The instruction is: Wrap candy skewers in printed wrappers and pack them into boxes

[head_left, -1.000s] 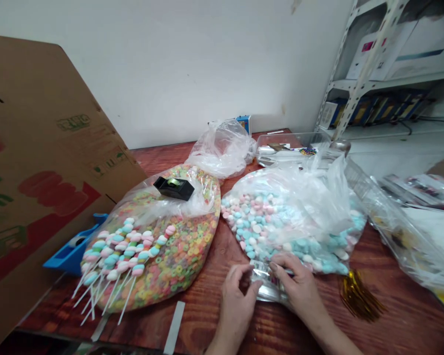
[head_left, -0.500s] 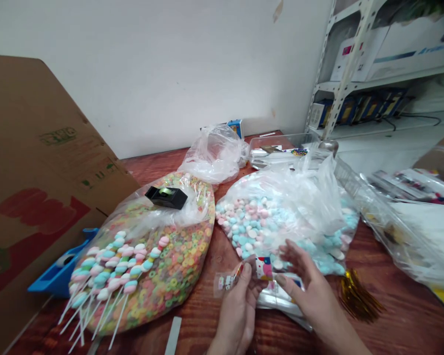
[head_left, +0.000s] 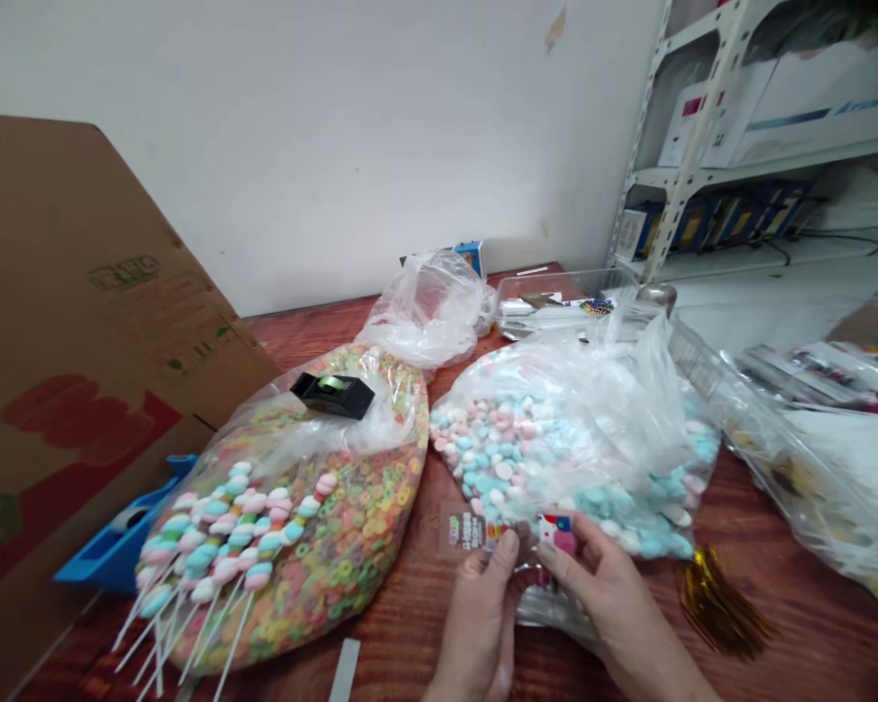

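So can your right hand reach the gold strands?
Probably yes: your right hand is near the gold strands on the table, and nothing seems in between. But it's pinching a packet with your left hand.

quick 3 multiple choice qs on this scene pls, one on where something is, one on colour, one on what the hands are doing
1. Where is the black tape dispenser?
A. On the cardboard box
B. On the bag of cereal rings
C. In the plastic tub

2. What colours are in the bag of candies?
A. Pink, white and pale blue
B. Only red
C. Green and orange

3. What are the left hand and right hand doing?
A. Lying flat and empty
B. Pushing into the cereal rings
C. Holding small printed pieces

Answers:
1. B, it sits on top of the bag.
2. A, those pastel colours show through the plastic.
3. C, the fingers of both hands pinch the pieces.
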Motion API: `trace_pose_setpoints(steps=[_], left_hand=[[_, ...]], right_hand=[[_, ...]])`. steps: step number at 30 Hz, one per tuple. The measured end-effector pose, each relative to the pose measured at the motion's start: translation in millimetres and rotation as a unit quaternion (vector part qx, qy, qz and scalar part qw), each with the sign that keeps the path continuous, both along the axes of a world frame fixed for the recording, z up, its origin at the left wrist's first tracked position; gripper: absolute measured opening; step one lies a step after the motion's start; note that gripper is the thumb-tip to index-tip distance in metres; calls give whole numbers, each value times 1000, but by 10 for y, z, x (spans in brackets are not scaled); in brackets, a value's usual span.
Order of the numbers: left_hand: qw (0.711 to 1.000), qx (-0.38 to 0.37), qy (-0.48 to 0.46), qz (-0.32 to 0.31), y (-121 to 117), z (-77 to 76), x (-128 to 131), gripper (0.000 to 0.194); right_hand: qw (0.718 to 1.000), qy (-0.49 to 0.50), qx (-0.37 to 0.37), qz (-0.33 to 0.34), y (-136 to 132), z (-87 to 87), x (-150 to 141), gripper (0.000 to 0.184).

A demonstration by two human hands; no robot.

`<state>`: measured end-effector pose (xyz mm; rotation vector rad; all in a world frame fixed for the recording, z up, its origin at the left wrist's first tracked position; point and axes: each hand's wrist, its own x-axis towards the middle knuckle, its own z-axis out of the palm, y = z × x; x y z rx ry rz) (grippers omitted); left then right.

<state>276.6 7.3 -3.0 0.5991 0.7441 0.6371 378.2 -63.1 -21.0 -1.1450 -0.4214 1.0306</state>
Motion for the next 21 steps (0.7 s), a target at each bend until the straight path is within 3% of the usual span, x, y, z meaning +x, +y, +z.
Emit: trace_pose_setpoints(steps=[3,9,14,18,21], left_hand=[[999,13,12,28,-37,41,53,29],[994,58,52,79,58,52,59,25],[994,9,-8,105,98,-45,124,31],[983,-96,-77,138,125,-162,160,30],[975,-126,-107,145,146,-211,159,27]], right_hand=[[1000,-9,-9,9,8,38,-1,27],[972,-224,-66,23,-36,48,97,34],[939,-328,-108,-12,-23,58,74,49],[921,-368,-53,-115,-87,138,37,37],[900,-408,13,-153,-122,170,1,35]])
